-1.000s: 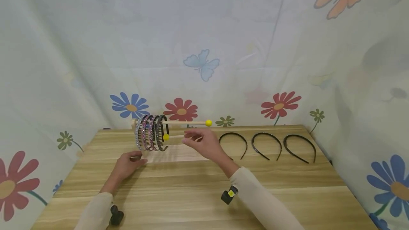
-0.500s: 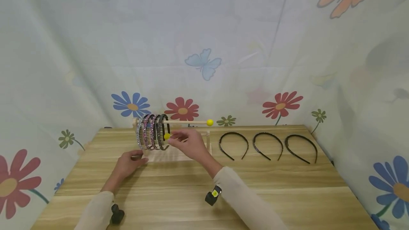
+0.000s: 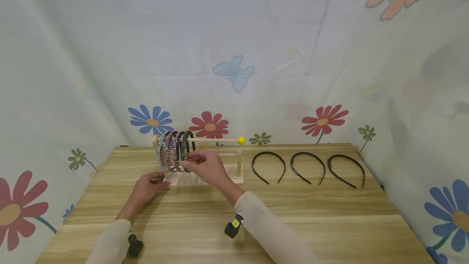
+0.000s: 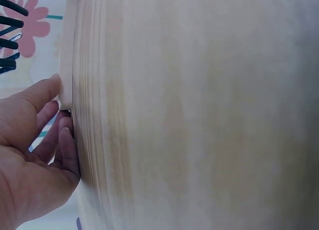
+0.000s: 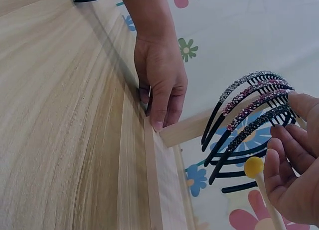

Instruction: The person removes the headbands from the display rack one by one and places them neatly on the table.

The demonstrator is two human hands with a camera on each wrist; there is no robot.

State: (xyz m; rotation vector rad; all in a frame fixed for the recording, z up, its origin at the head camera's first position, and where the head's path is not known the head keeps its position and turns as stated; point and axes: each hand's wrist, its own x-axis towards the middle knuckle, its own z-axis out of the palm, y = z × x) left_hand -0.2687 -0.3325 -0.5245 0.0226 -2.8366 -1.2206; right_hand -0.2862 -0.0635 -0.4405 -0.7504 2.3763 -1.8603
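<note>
A wooden headband stand (image 3: 234,171) lies low on the table, its rods running sideways. Several glittery headbands hang at its left end: a silver one (image 3: 160,154), pink ones (image 3: 168,150) and a dark one (image 5: 249,129). My left hand (image 3: 144,188) grips the left end of the stand's base (image 4: 66,65), thumb on one face and fingers at the end. My right hand (image 3: 207,168) is at the dark headband, pinching it between thumb and fingers; the exact contact is partly hidden. Beside these fingers shows a yellow ball end (image 5: 254,167) of a rod.
Three dark headbands lie in a row on the table's right side: a left one (image 3: 268,153), a middle one (image 3: 307,153) and a right one (image 3: 346,156). A second yellow ball (image 3: 241,140) tips the back rod. A flowered cloth (image 3: 234,105) hangs behind the table.
My right hand has moved left along the stand from the front rod's right part to the dark headband, covering the front yellow ball. The left hand has stayed at the base.
</note>
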